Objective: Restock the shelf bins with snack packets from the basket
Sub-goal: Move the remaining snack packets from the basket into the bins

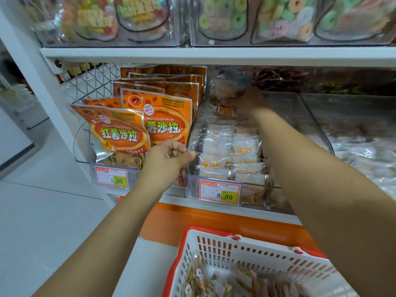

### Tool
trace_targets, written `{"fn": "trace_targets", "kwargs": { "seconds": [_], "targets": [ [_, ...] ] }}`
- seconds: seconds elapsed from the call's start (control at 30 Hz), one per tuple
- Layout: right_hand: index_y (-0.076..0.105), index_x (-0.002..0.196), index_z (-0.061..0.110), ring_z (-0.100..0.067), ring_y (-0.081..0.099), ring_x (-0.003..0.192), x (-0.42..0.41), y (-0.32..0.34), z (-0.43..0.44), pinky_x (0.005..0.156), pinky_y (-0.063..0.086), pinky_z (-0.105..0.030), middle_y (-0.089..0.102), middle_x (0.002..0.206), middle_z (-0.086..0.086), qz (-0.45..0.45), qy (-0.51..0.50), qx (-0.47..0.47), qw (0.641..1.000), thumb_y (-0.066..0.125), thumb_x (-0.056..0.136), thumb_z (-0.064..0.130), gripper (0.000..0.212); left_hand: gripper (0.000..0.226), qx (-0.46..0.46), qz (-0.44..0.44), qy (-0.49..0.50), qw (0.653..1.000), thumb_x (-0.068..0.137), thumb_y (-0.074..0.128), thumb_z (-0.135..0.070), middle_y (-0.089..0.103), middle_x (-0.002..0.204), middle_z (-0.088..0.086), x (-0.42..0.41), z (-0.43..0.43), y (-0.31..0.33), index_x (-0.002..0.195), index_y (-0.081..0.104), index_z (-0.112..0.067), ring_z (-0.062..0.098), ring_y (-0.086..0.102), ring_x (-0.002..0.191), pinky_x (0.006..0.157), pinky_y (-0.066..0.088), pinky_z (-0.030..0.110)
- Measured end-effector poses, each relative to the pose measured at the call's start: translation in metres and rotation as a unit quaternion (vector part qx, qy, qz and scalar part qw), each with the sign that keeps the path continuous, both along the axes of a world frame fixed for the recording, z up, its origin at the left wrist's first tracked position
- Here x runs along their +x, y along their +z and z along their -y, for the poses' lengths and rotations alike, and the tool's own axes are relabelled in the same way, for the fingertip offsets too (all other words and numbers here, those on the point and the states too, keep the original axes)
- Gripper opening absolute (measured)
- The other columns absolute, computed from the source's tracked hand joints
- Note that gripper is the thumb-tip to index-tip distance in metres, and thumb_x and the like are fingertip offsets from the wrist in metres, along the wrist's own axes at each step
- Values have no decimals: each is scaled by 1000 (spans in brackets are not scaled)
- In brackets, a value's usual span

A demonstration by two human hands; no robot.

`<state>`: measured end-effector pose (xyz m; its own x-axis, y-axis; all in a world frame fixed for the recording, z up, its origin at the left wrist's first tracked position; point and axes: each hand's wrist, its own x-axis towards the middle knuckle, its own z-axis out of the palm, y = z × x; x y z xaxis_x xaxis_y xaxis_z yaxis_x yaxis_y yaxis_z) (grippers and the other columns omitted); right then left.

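At the left end of the shelf (171, 199), the left bin (85, 155) holds orange packets (167, 116) standing upright in rows, with a price tag (111, 179) reading 1.00 on its front. Just beside it, the left hand (169, 157) is at the front left corner of the middle bin (289, 108) — its grip is closed, fingers curled and thumb pressed on the top edge of that bin's clear left wall. The middle bin is filled with small white-labelled packets (231, 151) lying in overlapping rows, and a second tag (219, 194) on its front reads 8.80. The right hand (246, 101) reaches to the rear of this bin, near the shelf's back edge; its grip is closed around a clump of snack packets (222, 93) held above the ones already inside. Further right, the right bin (342, 112) holds more clear-wrapped packets. Below the shelf's front edge, toward the right, stands the basket (267, 249) — white with a red rim, more packets lying in its bottom.
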<state>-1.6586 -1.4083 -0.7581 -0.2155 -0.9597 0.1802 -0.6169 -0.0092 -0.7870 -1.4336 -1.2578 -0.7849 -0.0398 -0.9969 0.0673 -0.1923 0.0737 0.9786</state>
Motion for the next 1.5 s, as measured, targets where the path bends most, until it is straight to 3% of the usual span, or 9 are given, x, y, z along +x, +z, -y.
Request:
{"fn": "trace_targets", "kwargs": {
  "seconds": [0.17, 0.37, 0.53, 0.67, 0.9, 1.1, 1.2, 1.37, 1.5],
  "targets": [
    [39, 137, 3, -20, 56, 113, 20, 0, 8, 77, 46, -12, 55, 130, -10, -22, -123, -51, 991, 63, 92, 19, 54, 23, 9, 4, 0, 1000, 85, 68, -8, 40, 59, -1, -1, 0, 0, 71, 52, -15, 12, 42, 50, 53, 41, 24],
    [18, 148, 1, -27, 41, 133, 37, -15, 3, 102, 36, -29, 38, 147, -16, 7, -167, -18, 986, 70, 85, 31, 87, 22, 6, 9, 5, 1000, 86, 67, -8, 39, 62, 1, -1, -2, 0, 72, 52, -15, 15, 41, 54, 53, 39, 24],
    [50, 130, 6, -26, 57, 117, 35, -21, 5, 84, 46, -27, 58, 129, -12, 30, -150, -4, 988, 68, 86, 36, 56, 21, 18, 10, -3, 1000, 86, 67, -9, 39, 62, 2, -1, -3, 2, 72, 52, -15, 14, 41, 52, 52, 38, 24],
    [31, 144, 1, -28, 49, 126, 29, -14, 3, 99, 46, -33, 44, 143, -14, 124, -157, -13, 980, 80, 71, 45, 98, 22, 15, 14, -4, 1000, 87, 66, -9, 37, 61, 0, -1, -5, 5, 73, 51, -15, 15, 40, 54, 51, 39, 24],
    [57, 118, 2, -19, 58, 70, 21, 5, -15, 62, 48, -26, 69, 103, -12, 165, -100, 10, 981, 73, 78, 46, 62, 21, 4, 31, 9, 999, 86, 68, -9, 39, 59, -2, 0, -3, 5, 72, 53, -16, 16, 42, 54, 53, 42, 26],
    [61, 88, 16, -18, 57, 81, 34, 28, -108, 76, 50, -30, 61, 87, -1, -5, -13, -16, 1000, 62, 88, 20, 5, 15, -154, 156, 30, 975, 87, 67, -14, 61, 70, -7, 7, -22, 6, 75, 63, -23, 0, 55, 64, 63, 49, 17],
    [47, 70, 22, -17, 49, 84, 46, 22, -162, 72, 40, -27, 51, 87, 2, -165, 25, -79, 983, 51, 79, -3, 27, 22, -207, 175, 0, 963, 93, 60, -29, 67, 68, -5, 11, -46, 2, 74, 69, -24, 5, 63, 66, 66, 51, 29],
    [45, 77, 17, -16, 39, 84, 59, -17, -239, 69, 31, -28, 42, 88, 0, -229, 144, -103, 957, 49, 73, -11, 29, 39, -99, 332, -94, 933, 95, 55, -30, 69, 66, 2, 10, -86, -30, 56, 60, -29, 16, 63, 66, 68, 47, 33],
    [56, 97, 15, -18, 51, 90, 65, -74, -281, 75, 39, -26, 53, 101, -2, -251, 218, 62, 941, 50, 88, 2, 16, 44, 106, 484, -200, 845, 97, 50, -22, 47, 61, 0, 37, -111, -80, 53, 44, -21, 17, 47, 63, 61, 36, 27]
  ]
}}
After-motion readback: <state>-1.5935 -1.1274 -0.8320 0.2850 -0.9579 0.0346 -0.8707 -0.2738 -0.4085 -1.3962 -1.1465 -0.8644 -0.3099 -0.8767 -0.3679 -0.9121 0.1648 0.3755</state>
